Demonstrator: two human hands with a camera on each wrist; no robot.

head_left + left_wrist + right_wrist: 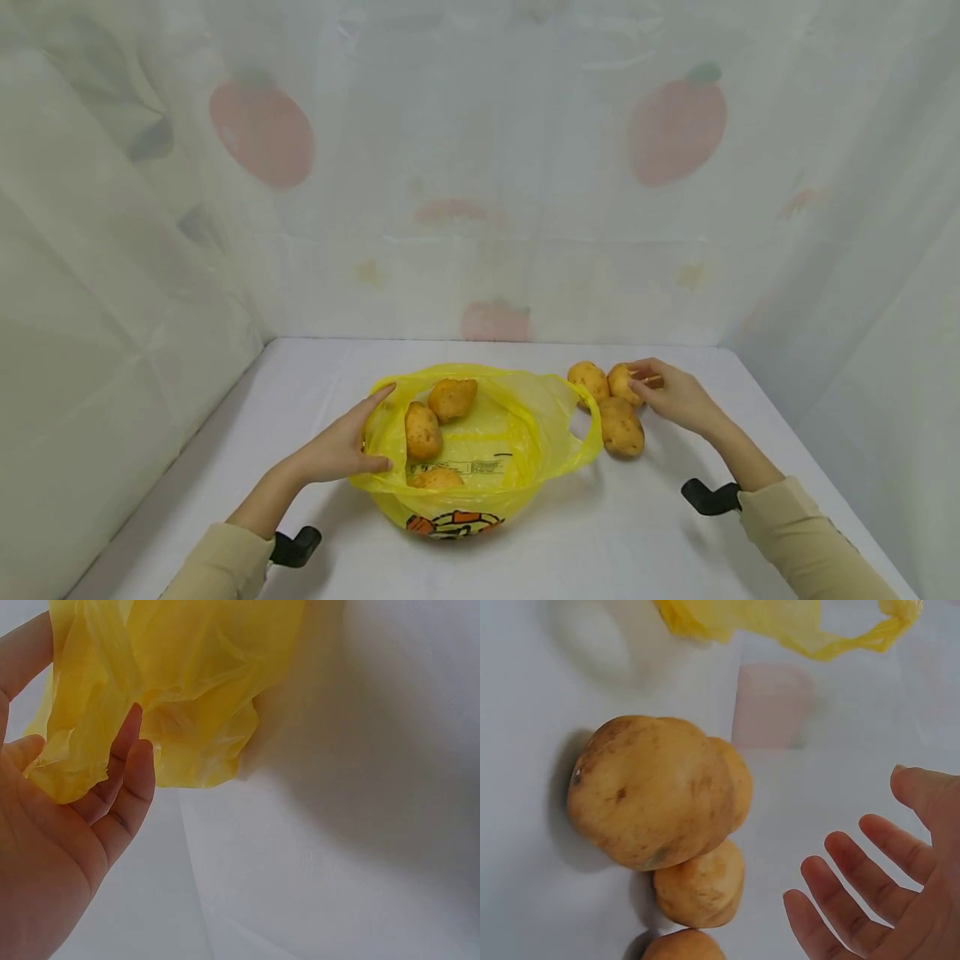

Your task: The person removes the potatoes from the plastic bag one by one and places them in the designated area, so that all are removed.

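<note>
A yellow plastic bag [517, 433] lies open-mouthed on the white table, with three potatoes inside: one at the back [452, 398], one at the left [422, 430], one at the front [437, 478]. My left hand [367, 433] lies at the bag's left rim with straight fingers [124, 769] against the yellow film [195, 682], thumb spread apart. Right of the bag lie three more potatoes [588, 380], [622, 383], [621, 427]. My right hand [639, 378] reaches the middle one, fingertips at its top. In the right wrist view its fingers [870, 870] are spread and hold nothing, beside the big potato [656, 799].
The white table [600, 542] is walled at the back and both sides by sheer curtains printed with fruit [262, 133]. The bag's loop handle [592, 446] droops toward the loose potatoes. Black wrist mounts [296, 547], [708, 497] sit at both sleeves.
</note>
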